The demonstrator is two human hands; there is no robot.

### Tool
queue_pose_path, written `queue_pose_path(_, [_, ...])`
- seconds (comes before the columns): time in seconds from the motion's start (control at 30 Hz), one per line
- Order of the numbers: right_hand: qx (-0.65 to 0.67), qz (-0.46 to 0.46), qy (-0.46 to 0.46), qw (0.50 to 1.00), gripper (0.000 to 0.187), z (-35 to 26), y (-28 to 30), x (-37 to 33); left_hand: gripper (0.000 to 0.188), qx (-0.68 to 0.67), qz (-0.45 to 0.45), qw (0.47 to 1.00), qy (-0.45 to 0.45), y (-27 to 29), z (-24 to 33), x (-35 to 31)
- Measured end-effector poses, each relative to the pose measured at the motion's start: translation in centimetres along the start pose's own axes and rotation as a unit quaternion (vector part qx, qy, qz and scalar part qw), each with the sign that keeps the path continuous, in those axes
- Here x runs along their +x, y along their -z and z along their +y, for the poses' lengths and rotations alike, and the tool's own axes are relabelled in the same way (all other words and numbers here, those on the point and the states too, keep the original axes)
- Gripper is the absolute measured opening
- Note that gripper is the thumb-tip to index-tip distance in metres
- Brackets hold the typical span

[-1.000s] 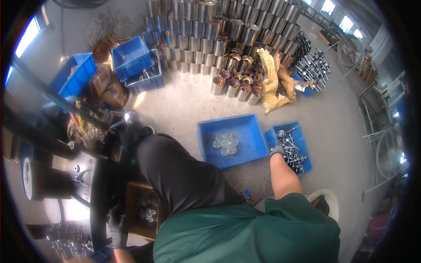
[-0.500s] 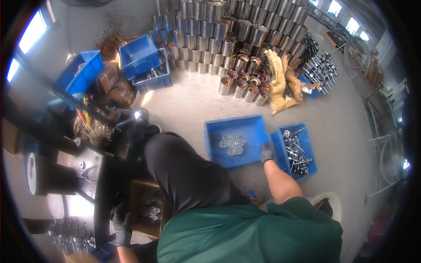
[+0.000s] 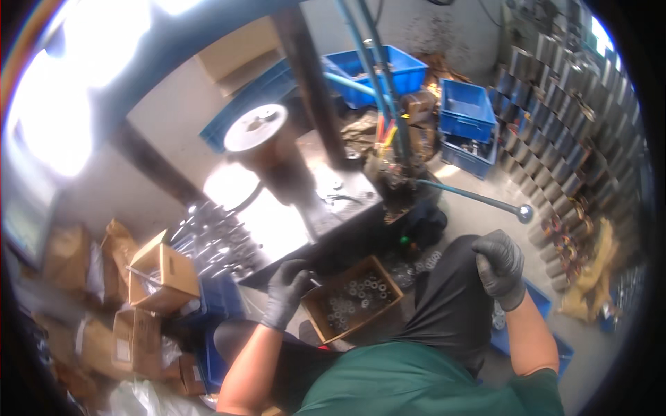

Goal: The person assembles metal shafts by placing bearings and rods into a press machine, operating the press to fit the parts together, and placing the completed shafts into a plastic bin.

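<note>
My left hand [image 3: 286,295], in a grey glove, hovers beside the left rim of a brown open box [image 3: 390,279]. Its fingers are curled together, and a small shiny bit shows by the fingertips; I cannot make out what it is. Inside the box lie several small metal rings [image 3: 350,301]. My right hand [image 3: 501,269], also gloved in grey, is raised by my right knee with its fingers curled in. Whatever it may hold is hidden. Partly behind my right arm is a blue tray [image 3: 534,298] with pale rings in it.
A bench press with a metal table [image 3: 322,218] stands ahead, its ball-ended lever [image 3: 479,197] reaching right. Metal shafts [image 3: 218,239] crowd the table's left. Cardboard boxes [image 3: 163,274] are at left, blue bins [image 3: 468,111] at the back, stacked metal cylinders [image 3: 555,139] at right.
The view has swung left toward the press. My right hand has left the rim of the blue tray and come up by my knee. My left hand now shows beside the brown box.
</note>
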State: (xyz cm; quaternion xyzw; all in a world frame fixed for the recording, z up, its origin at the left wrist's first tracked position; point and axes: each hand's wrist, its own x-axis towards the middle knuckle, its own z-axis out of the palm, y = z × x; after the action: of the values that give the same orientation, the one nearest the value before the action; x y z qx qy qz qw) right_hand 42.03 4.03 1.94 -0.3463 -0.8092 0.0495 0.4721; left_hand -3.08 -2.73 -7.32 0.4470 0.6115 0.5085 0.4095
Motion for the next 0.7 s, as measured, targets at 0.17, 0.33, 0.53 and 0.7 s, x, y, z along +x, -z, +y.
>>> queue_pose_path(0.17, [0.069,-0.118,0.104,0.985,0.022,-0.1,-9.2,9.2,0.022,0.011,0.082,0.992,-0.099,2.9,-0.3,-0.6])
queue_pose_path(0.33, [0.079,-0.239,0.088,0.964,0.017,5.8,-18.2,12.5,0.019,-0.074,0.219,0.965,-0.125,4.3,0.9,-0.7])
queue_pose_path(0.53, [0.116,-0.368,0.059,0.921,0.014,5.7,-20.9,13.0,0.019,-0.344,0.375,0.857,-0.083,7.7,2.6,0.1])
queue_pose_path(0.7, [0.171,-0.358,-0.086,0.914,0.018,3.8,-20.5,13.8,0.016,-0.496,0.373,0.779,0.095,10.5,3.1,2.1])
